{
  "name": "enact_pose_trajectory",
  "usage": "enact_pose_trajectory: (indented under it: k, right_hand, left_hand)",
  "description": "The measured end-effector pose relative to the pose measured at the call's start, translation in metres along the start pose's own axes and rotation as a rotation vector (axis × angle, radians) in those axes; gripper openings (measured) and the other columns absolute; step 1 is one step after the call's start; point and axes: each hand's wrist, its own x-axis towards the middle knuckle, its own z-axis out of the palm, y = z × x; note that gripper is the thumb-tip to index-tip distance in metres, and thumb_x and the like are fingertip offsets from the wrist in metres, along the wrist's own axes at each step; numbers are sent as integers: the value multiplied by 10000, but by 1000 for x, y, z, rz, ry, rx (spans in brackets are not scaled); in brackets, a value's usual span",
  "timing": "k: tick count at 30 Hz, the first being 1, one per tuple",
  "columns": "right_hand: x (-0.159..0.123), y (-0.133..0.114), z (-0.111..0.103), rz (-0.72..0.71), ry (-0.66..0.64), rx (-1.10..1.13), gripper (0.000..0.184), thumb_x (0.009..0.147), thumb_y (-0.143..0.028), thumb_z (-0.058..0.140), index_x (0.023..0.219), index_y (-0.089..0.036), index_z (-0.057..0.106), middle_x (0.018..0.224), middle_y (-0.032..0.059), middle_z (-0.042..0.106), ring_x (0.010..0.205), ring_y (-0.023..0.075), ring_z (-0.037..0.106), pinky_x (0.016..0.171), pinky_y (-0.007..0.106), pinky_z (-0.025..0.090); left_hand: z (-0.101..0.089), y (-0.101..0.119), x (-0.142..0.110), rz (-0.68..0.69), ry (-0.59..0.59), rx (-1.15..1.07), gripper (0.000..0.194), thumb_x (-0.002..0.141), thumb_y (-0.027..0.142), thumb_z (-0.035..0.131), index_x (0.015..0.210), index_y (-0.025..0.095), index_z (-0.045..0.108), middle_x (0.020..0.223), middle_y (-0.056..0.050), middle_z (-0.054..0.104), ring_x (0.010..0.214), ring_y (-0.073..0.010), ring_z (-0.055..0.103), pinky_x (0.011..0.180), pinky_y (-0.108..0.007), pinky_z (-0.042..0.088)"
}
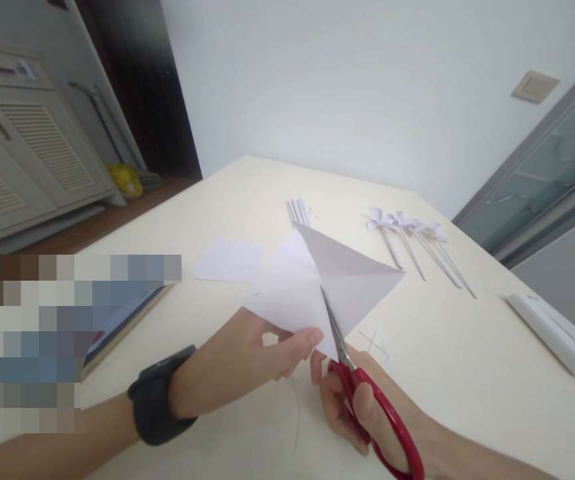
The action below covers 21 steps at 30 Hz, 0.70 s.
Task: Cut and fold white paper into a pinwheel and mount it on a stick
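My left hand [272, 347], with a dark watch on its wrist, pinches a square white sheet of paper [292, 267] near its lower corner, thumb on top. Crease lines run across the sheet towards its middle. In my right hand [347, 407] is a pair of scissors [387, 413] with red handles, fingers through the loops. The blades lie along the sheet from its near corner, their tip close to the middle. The lower blade is hidden under the paper. A second white paper square [230, 261] lies flat on the table behind my left hand.
Several paper pinwheels on sticks [412, 233] lie at the back right of the table [447, 373]. Rolled white paper sticks [298, 211] rest behind the sheet. Thin paper scraps [380, 347] lie by my right hand. A white packet [557, 333] is at the right edge, a book [122, 327] at left.
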Motion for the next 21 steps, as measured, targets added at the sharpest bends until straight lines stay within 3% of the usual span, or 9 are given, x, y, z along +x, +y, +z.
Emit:
enact_pose_trajectory:
  k: [9, 14, 21]
  right_hand:
    - [0, 5, 4, 47, -36, 72, 538, 887, -572, 110, 976, -148, 429, 451, -82, 349, 341, 47, 285, 366, 162, 282]
    - [1, 7, 3, 55, -23, 46, 583, 873, -597, 105, 921, -137, 460, 435, -71, 367, 340, 54, 312, 373, 167, 310]
    - [0, 12, 4, 38, -15, 23, 591, 873, -598, 115, 903, -126, 470, 426, -64, 385, 336, 59, 328, 373, 168, 314]
  left_hand:
    - [0, -3, 1, 16, -71, 85, 371, 825, 329, 403, 483, 189, 446, 505, 38, 467, 522, -114, 489, 576, -210, 408]
    - [2, -6, 1, -86, -49, 124, 431, 813, 409, 404, 441, 190, 395, 477, 35, 452, 528, -124, 503, 598, -216, 400]
    - [4, -8, 1, -113, -61, 143, 458, 813, 453, 382, 438, 190, 382, 488, 32, 449, 553, -133, 510, 614, -220, 385]
